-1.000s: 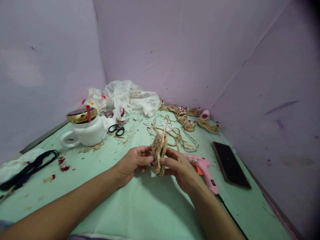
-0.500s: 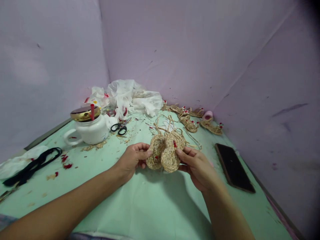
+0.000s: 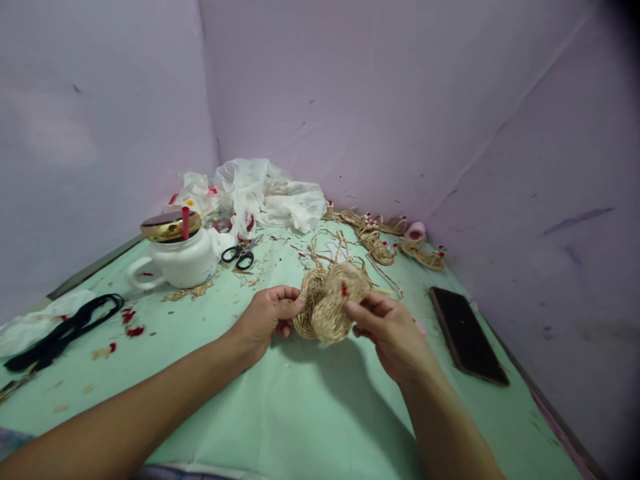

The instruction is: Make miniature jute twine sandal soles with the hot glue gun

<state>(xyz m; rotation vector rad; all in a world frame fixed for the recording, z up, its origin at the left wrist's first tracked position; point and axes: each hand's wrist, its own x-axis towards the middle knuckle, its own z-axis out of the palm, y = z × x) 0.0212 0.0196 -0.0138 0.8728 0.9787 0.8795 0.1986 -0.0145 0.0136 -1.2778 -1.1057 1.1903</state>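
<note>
Two coiled, braided straw pieces, each with a narrowed waist and a red spot, are held up over the green table cover. My left hand pinches the edge of the left straw piece. With thumb and fingers, my right hand grips the right straw piece, which is blurred and overlaps the left one. Loose straw cords lie just beyond the two pieces.
A white mug with a gold lid and black-handled scissors are on the left. Black cord lies nearer. A crumpled white plastic bag and more straw pieces line the back. At right rests a phone.
My right hand has shifted slightly left, bringing the right straw piece further across the left one. My left hand keeps its place.
</note>
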